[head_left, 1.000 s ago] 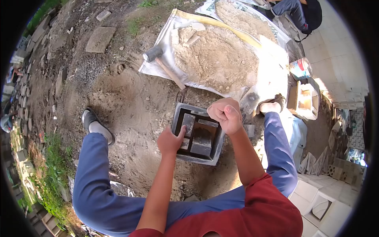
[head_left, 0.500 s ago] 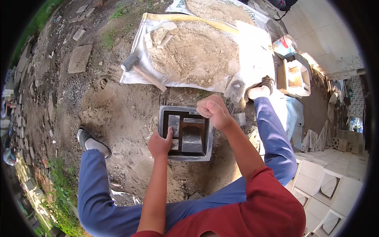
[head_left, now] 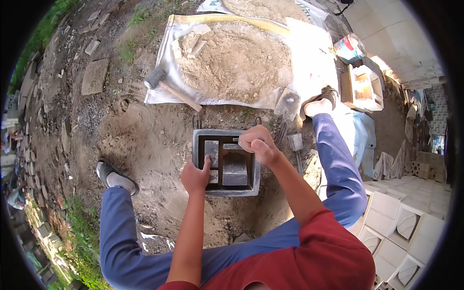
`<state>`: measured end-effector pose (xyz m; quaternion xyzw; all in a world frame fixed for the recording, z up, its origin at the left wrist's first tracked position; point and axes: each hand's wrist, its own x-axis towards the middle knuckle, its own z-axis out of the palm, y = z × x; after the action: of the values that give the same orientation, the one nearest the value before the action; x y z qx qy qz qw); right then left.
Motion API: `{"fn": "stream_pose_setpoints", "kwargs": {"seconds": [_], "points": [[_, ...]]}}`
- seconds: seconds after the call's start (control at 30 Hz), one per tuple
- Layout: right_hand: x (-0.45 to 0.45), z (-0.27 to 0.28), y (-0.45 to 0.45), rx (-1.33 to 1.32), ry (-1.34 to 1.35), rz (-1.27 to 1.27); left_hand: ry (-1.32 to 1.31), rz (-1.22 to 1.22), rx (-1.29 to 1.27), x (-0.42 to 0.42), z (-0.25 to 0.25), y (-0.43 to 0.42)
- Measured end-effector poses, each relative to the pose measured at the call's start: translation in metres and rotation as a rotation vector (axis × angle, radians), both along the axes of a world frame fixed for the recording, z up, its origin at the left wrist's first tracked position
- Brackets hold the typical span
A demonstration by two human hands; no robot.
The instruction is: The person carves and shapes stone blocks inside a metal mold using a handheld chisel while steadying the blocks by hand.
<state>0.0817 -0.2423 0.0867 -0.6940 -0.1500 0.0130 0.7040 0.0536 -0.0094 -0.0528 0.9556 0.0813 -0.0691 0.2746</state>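
Note:
A square grey metal mould (head_left: 197,145) lies on the soil between my legs, with dark blocks (head_left: 235,176) set inside its walls. My left hand (head_left: 195,176) grips the mould's left wall; its thumb reaches over onto an inner block, while the other fingers are mostly hidden. Closed into a fist, my right hand (head_left: 259,145) is over the mould's upper right corner, and nothing shows in it. Whether the fist touches the rim I cannot tell. Wire loops (head_left: 197,121) stick out at the mould's far side.
Beyond the mould, a sand pile (head_left: 237,63) covers a white sack sheet (head_left: 157,94). A mallet (head_left: 171,88) lies at its near left corner. Trowels (head_left: 288,103) (head_left: 295,143) lie to the right. A pale hollow block (head_left: 366,89) and a bucket (head_left: 349,48) stand farther right; stacked blocks (head_left: 386,232) are nearer.
My right fist has come down slightly toward the mould's corner, and a trowel beside it shows more fully. My left hand stays on the mould's left wall. The view has shifted a little.

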Motion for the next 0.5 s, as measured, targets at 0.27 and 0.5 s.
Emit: {"fn": "stream_pose_setpoints", "kwargs": {"seconds": [0.27, 0.5], "points": [[0.003, -0.013, -0.002, 0.085, -0.003, 0.038, -0.264, -0.239, 0.046, -0.006, 0.019, 0.003], [0.006, 0.016, 0.006, 0.048, 0.027, 0.018, -0.225, -0.954, 0.005, -0.015, 0.023, -0.018]]}}
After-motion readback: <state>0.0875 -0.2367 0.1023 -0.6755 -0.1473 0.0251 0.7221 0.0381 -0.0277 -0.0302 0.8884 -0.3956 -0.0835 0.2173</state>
